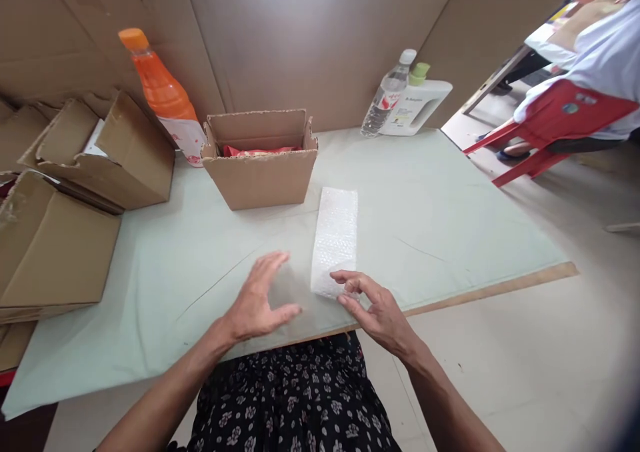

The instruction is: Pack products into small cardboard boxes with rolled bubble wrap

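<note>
A strip of white bubble wrap (pixel 335 237) lies flat on the pale green table (pixel 440 219), its long side pointing away from me. My right hand (pixel 373 305) rests at its near end, fingertips touching the near edge. My left hand (pixel 260 299) hovers open over the table just left of the strip, fingers spread, holding nothing. Behind the strip stands a small open cardboard box (pixel 260 162) with a red packet (pixel 257 151) inside.
Several larger cardboard boxes (pixel 75 192) are stacked at the left. An orange bottle (pixel 165 99) stands behind the small box. A clear water bottle (pixel 387 95) and a white jug (pixel 420 109) stand at the back right. A person sits on a red chair (pixel 565 122) at far right.
</note>
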